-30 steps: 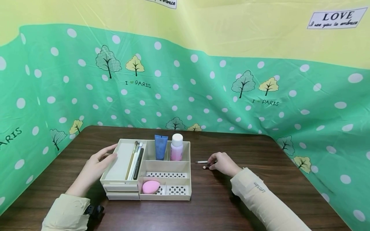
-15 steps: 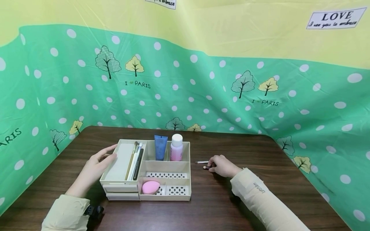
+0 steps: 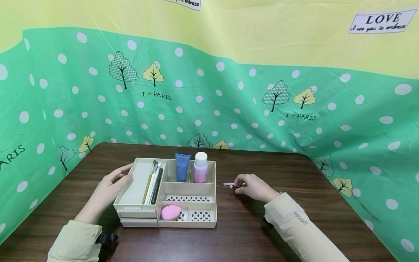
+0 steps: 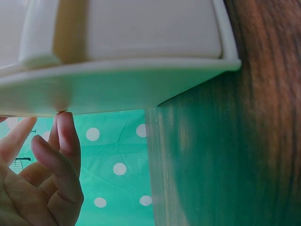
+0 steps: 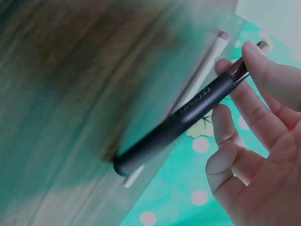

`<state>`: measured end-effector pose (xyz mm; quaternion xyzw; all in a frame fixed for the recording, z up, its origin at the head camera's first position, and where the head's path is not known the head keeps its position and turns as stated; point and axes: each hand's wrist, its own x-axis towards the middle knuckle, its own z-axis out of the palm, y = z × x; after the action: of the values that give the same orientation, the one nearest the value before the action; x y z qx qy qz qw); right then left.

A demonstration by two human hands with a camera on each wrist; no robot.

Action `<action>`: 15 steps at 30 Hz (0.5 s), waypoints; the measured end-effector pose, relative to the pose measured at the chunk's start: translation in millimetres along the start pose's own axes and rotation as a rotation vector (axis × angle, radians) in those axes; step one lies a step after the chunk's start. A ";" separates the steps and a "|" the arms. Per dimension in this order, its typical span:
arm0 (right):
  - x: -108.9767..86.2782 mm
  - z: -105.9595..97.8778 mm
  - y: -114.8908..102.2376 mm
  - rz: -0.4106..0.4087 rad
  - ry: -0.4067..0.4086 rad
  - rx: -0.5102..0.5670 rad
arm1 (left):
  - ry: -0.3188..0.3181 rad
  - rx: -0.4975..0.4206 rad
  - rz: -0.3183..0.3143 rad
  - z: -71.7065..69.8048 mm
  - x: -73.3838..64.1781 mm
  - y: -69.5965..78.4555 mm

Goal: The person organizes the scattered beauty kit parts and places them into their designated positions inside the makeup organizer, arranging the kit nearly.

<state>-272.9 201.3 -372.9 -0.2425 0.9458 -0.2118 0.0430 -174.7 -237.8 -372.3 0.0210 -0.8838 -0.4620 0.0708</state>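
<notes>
My right hand (image 3: 253,187) pinches a dark-handled makeup brush (image 5: 178,125) between thumb and fingers near its metal collar. Its pale tip points left in the head view. Just behind it, a white-handled brush (image 3: 228,184) lies on the table, partly covered by the hand. My left hand (image 3: 112,185) touches the left side of a cream desktop organizer (image 3: 135,182); its fingertips meet the side wall in the left wrist view. On the organizer's upper left tray lie several brushes (image 3: 152,183), with gold, white and black handles.
A blue tube (image 3: 182,168) and a pink bottle (image 3: 200,169) with a white cap stand in the organizer's back compartments. One front compartment holds a pink makeup sponge (image 3: 171,212). Patterned green and yellow cloth (image 3: 209,91) hangs around the dark wood table (image 3: 183,247).
My right hand has risen slightly, and the dark-handled brush has shifted a little up and left toward the white one. The right sleeve has turned somewhat. My left hand stays put.
</notes>
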 end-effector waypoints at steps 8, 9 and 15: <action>-5.9 -6.4 -1.4 -0.017 0.104 0.131 | 0.007 -0.001 0.003 0.1 0.3 0.5; -6.3 -6.5 -1.6 -0.021 0.124 0.158 | 0.004 -0.003 0.000 0.0 0.2 0.5; -8.8 -8.3 -6.4 -0.027 0.234 0.281 | -0.011 -0.012 -0.021 -0.3 0.1 1.6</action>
<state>-264.0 203.6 -362.8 -0.2207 0.9021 -0.3691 -0.0367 -174.7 -237.2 -370.8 0.0273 -0.8812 -0.4680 0.0613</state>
